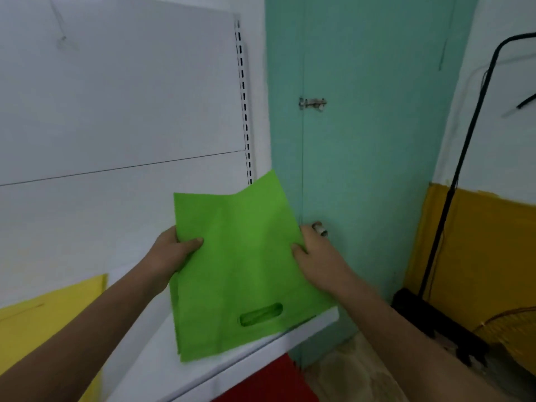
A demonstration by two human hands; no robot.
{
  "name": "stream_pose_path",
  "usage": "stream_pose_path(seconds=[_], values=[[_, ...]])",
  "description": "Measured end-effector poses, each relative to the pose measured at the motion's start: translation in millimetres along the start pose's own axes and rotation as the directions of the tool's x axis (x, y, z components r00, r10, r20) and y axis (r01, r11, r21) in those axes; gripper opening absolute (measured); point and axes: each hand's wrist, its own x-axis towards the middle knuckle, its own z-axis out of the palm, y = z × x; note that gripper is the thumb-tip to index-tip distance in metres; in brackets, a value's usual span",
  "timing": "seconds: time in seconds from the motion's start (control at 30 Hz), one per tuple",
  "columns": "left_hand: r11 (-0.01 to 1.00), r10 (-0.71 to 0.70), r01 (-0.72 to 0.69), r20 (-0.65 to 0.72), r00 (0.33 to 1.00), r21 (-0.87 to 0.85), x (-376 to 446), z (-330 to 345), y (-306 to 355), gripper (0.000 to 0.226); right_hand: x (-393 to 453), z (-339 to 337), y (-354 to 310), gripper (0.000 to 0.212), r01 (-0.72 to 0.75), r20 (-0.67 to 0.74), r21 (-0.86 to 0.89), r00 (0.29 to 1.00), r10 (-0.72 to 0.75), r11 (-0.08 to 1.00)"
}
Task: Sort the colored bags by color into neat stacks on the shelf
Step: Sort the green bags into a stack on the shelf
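A bright green bag [246, 265] with a cut-out handle hangs flat in the air over the right end of the white shelf [162, 358]. My left hand [174, 250] grips its left edge, thumb on top. My right hand [311, 250] pinches its right edge, thumb on the fabric. The bag looks like a thin stack of green bags, its lower edge reaching past the shelf's front edge. A yellow bag [43, 320] lies on the shelf at the left. Something red [269, 381] shows below the shelf's front edge.
The white back panel [116, 97] with a slotted upright [243, 97] rises behind the shelf. A teal door [362, 126] with a latch stands to the right. A black broom [435, 309] and a wire fan guard [504, 329] are in the right corner.
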Motion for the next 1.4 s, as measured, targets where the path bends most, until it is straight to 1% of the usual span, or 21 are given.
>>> stream_pose_path(seconds=[0.07,0.1,0.17,0.2,0.23,0.3,0.37,0.4,0.43,0.47,0.53,0.63,0.67,0.7,0.77,0.83,1.0,1.07,1.17,1.3,1.4], values=[[0.996,-0.010,0.018,-0.094,0.995,0.090,15,-1,-5,0.042,30,13,9,0.021,0.036,0.076,-0.049,0.997,-0.032,0.998],[0.985,-0.004,0.032,-0.161,0.987,0.172,21,-2,-10,0.046,42,19,13,0.022,0.059,0.111,-0.082,0.993,-0.050,0.995],[0.936,-0.010,0.104,-0.272,0.962,0.335,25,2,-19,0.053,59,30,25,0.026,0.111,0.182,-0.131,0.979,-0.086,0.985],[0.896,-0.035,0.160,-0.292,0.956,0.415,24,5,-25,0.057,63,36,30,0.027,0.138,0.219,-0.150,0.970,-0.103,0.979],[0.842,-0.067,0.218,-0.306,0.950,0.494,23,9,-32,0.061,66,40,35,0.029,0.166,0.259,-0.168,0.959,-0.119,0.972],[0.711,-0.065,0.301,-0.368,0.928,0.635,23,16,-45,0.071,69,46,45,0.035,0.209,0.306,-0.181,0.941,-0.147,0.961],[0.532,0.011,0.365,-0.438,0.899,0.764,25,23,-47,0.080,75,47,54,0.049,0.222,0.281,-0.185,0.946,-0.165,0.957],[0.463,0.051,0.376,-0.447,0.893,0.803,25,25,-46,0.080,77,47,57,0.054,0.227,0.266,-0.191,0.949,-0.172,0.955],[0.433,0.072,0.372,-0.444,0.893,0.821,22,27,-43,0.077,79,45,58,0.057,0.240,0.262,-0.187,0.947,-0.187,0.953],[0.438,0.093,0.356,-0.435,0.896,0.826,19,28,-39,0.073,79,42,57,0.057,0.260,0.267,-0.166,0.941,-0.210,0.951],[0.498,0.160,0.288,-0.413,0.897,0.818,9,26,-31,0.058,77,35,46,0.049,0.300,0.298,-0.091,0.918,-0.261,0.950],[0.665,0.231,0.155,-0.398,0.888,0.730,-25,15,-15,0.032,62,28,17,0.030,0.391,0.338,0.044,0.860,-0.382,0.919],[0.708,0.234,0.128,-0.401,0.886,0.695,-41,10,-10,0.025,53,27,5,0.026,0.414,0.345,0.085,0.841,-0.416,0.906],[0.730,0.242,0.109,-0.404,0.882,0.675,-58,4,-6,0.020,43,28,-6,0.023,0.428,0.355,0.126,0.823,-0.444,0.895],[0.760,0.254,0.086,-0.416,0.873,0.644,-95,-12,-1,0.016,21,34,-30,0.020,0.447,0.396,0.206,0.775,-0.492,0.871],[0.774,0.256,0.084,-0.432,0.865,0.627,-137,-31,-1,0.017,0,45,-59,0.016,0.460,0.429,0.267,0.730,-0.531,0.847],[0.784,0.263,0.103,-0.479,0.838,0.612,-250,-89,-10,0.020,-59,92,-143,0.011,0.437,0.451,0.417,0.661,-0.599,0.797],[0.794,0.263,0.126,-0.523,0.811,0.594,-296,-119,-18,0.022,-86,111,-179,0.010,0.378,0.480,0.483,0.640,-0.600,0.790],[0.817,0.273,0.140,-0.590,0.760,0.559,-359,-165,-31,0.026,-124,136,-231,0.011,0.197,0.552,0.590,0.610,-0.569,0.783],[0.849,0.250,0.184,-0.684,0.685,0.495,-426,-211,-44,0.024,-167,175,-293,0.013,0.018,0.637,0.617,0.576,-0.513,0.787],[0.840,0.229,0.226,-0.700,0.677,0.494,-461,-241,-49,0.021,-188,210,-335,0.020,-0.069,0.705,0.583,0.539,-0.462,0.809]])
